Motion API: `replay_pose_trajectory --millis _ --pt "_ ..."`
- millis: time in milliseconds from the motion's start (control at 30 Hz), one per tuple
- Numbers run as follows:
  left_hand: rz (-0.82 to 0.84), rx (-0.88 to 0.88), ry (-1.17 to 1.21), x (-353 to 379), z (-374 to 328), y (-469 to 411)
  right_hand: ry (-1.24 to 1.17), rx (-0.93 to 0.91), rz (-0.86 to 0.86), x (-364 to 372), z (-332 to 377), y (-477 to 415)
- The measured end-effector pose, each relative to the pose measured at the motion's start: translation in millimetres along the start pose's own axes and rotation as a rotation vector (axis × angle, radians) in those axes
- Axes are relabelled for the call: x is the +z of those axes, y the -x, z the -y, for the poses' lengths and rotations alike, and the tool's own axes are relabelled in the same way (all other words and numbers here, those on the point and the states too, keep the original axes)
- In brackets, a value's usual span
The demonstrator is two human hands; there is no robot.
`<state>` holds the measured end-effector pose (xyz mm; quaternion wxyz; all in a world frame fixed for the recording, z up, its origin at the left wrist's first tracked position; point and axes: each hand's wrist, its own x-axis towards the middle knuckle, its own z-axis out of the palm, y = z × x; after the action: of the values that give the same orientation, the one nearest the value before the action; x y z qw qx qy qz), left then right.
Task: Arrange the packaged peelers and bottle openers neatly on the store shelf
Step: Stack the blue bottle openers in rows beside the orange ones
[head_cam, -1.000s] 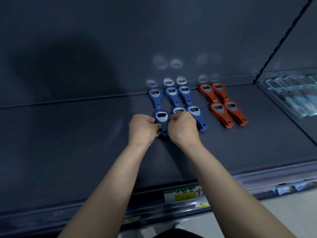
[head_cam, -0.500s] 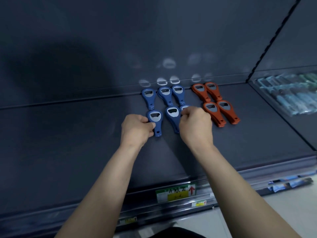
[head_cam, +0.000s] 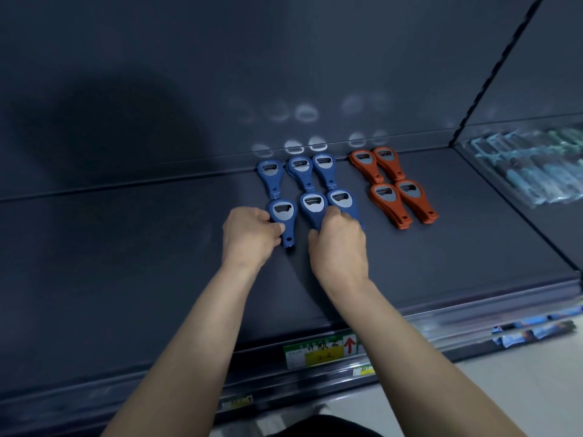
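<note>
My left hand [head_cam: 250,236] pinches the front-left blue plastic bottle opener [head_cam: 283,212] on the dark shelf [head_cam: 126,263]. My right hand [head_cam: 339,250] curls round the middle blue opener [head_cam: 313,205]. A careless shove could knock the back-row blue stacks [head_cam: 299,170] crooked.

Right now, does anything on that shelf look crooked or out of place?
Only slightly: the front-left blue opener, pinched by the left hand, sits further forward and apart from its row. The right hand grips the front-middle blue opener. The orange openers look tidy.
</note>
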<state>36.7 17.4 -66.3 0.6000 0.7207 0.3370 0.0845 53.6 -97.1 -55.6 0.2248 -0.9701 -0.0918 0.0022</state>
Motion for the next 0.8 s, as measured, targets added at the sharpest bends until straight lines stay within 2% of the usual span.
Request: replay_pose_trajectory --millis 267,367,433,567,633,800 --pt "-0.009 0.028 -0.036 -4.3 -3.4 6.7 -0.081 -0.013 -0.036 -7.4 -3.4 1.3" --pt "-0.102 0.187 -0.167 -4.1 -9.1 12.3 -0.107 -0.01 -0.166 -16.3 -16.8 -7.3" --pt "-0.095 0.332 -0.285 1.4 -15.4 20.4 -0.142 0.006 -0.199 -22.8 -28.8 -15.0" --pt "0.082 0.605 -0.499 23.0 -15.9 31.9 -0.169 0.065 -0.136 -27.7 -45.7 -17.4" --pt "0.154 0.679 -0.602 29.8 -12.3 34.2 -0.171 0.097 -0.076 -23.9 -49.5 -13.6" --pt "0.14 0.776 -0.786 34.7 -6.6 32.8 -0.12 0.079 -0.031 -18.1 -55.7 -9.2"
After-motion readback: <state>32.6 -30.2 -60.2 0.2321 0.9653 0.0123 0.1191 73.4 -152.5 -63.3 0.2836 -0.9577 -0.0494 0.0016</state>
